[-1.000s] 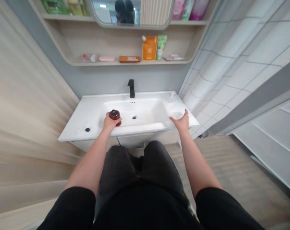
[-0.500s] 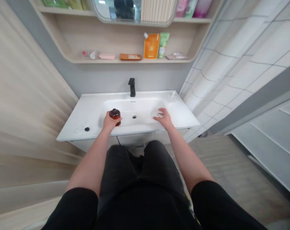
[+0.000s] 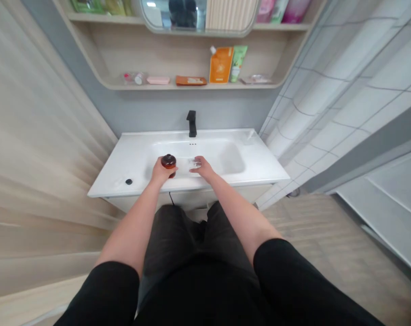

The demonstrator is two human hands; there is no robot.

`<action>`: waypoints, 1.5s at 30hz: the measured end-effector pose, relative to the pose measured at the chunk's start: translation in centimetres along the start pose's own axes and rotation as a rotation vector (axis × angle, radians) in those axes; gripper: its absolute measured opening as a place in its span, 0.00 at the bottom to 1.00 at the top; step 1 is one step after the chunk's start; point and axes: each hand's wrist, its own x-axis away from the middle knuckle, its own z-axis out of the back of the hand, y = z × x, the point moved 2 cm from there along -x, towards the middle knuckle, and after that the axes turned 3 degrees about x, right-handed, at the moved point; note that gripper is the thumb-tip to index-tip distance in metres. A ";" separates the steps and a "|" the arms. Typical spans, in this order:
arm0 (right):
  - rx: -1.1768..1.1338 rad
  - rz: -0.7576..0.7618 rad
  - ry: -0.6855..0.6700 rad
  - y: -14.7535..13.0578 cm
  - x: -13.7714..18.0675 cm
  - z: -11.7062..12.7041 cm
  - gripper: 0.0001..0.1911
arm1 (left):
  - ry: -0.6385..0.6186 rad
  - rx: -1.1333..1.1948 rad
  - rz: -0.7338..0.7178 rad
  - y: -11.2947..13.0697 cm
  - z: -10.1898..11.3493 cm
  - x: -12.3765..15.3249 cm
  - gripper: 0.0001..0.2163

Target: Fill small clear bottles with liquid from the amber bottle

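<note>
My left hand [image 3: 160,174] is wrapped round an amber-brown bottle [image 3: 169,162] with a dark rounded top, held upright over the front left of the white sink basin [image 3: 231,156]. To its right, my right hand [image 3: 204,168] has its thumb and fingers curled round a small clear, see-through object [image 3: 193,164]. Its kind is hard to make out against the white basin. A short gap separates this clear object from the bottle. Both hands are above the basin, near its front edge.
A black faucet [image 3: 192,123] rises behind the basin. On the left of the counter lies a small black round piece [image 3: 128,181]. The wall shelf above holds an orange pouch [image 3: 221,65], a green tube [image 3: 238,63] and a pink case [image 3: 158,80]. A curtain [image 3: 39,136] hangs at left.
My right hand has moved left across the basin with the clear object, towards the bottle. My left hand keeps its grip on the bottle. The whole view has shifted slightly.
</note>
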 end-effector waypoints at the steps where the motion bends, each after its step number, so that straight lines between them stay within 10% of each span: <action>1: 0.030 0.002 -0.007 0.3 0.1 0.0 0.41 | -0.003 -0.005 -0.003 0.1 0.0 0.1 0.36; 45: 0.277 0.110 0.018 1.7 -0.9 -0.2 0.45 | -0.133 -0.659 -0.264 4.1 -3.0 1.4 0.29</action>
